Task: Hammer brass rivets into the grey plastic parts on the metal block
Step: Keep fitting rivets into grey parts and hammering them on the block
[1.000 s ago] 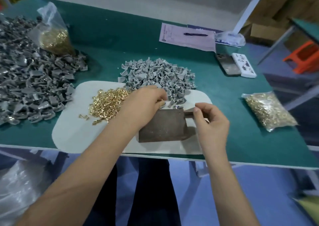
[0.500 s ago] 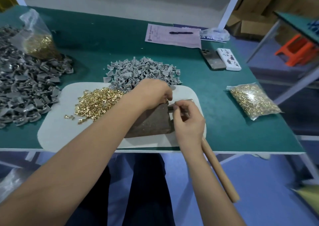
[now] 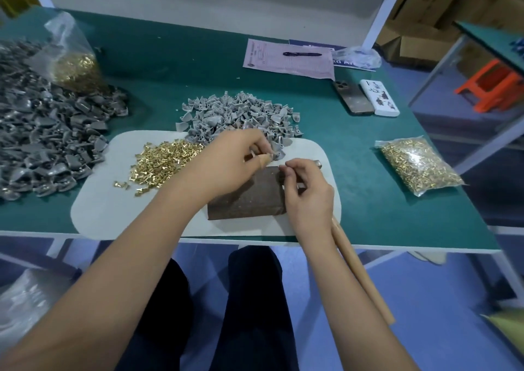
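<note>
Pinching a grey part (image 3: 274,155) over the block (image 3: 246,197), the left hand (image 3: 232,160) meets the right hand (image 3: 307,189), which pinches a rivet (image 3: 280,168) and grips the hammer (image 3: 360,271).

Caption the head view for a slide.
Left hand holds a grey plastic part above the metal block; right hand grips the hammer.

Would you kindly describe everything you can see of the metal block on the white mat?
The metal block is a dark brown, slab-like piece with a rough, speckled, rusty-looking top and a thin visible front edge. It lies flat on the white mat, near the table's front edge, below the pile of grey plastic parts and right of the loose brass rivets. The left hand covers its upper left corner; the right hand, which also carries a wooden hammer handle, covers its right end. Whether either touches it cannot be told.
</note>
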